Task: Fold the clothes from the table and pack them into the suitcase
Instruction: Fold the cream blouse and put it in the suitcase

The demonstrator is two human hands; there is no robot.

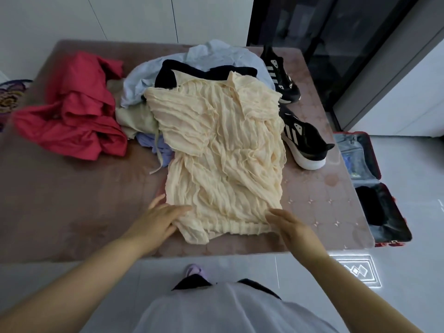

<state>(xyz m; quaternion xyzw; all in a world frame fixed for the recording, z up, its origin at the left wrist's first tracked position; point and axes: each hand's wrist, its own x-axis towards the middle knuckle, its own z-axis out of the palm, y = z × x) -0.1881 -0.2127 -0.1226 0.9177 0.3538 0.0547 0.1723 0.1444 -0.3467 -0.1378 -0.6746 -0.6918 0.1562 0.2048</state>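
Fingers (168, 211) straight; left hand (156, 224), right hand (290, 224) press one cream garment (223, 150); two sneakers (305, 138), one suitcase (374, 162) beside.

A black sneaker (304, 140) with pale stripes and a white sole is seen at the right, and a second sneaker (278, 73) is set farther back. A patterned rug (9, 94) is glimpsed far left, and a lilac slipper (194, 270) is seen near, on the pale tiled floor (420, 188).
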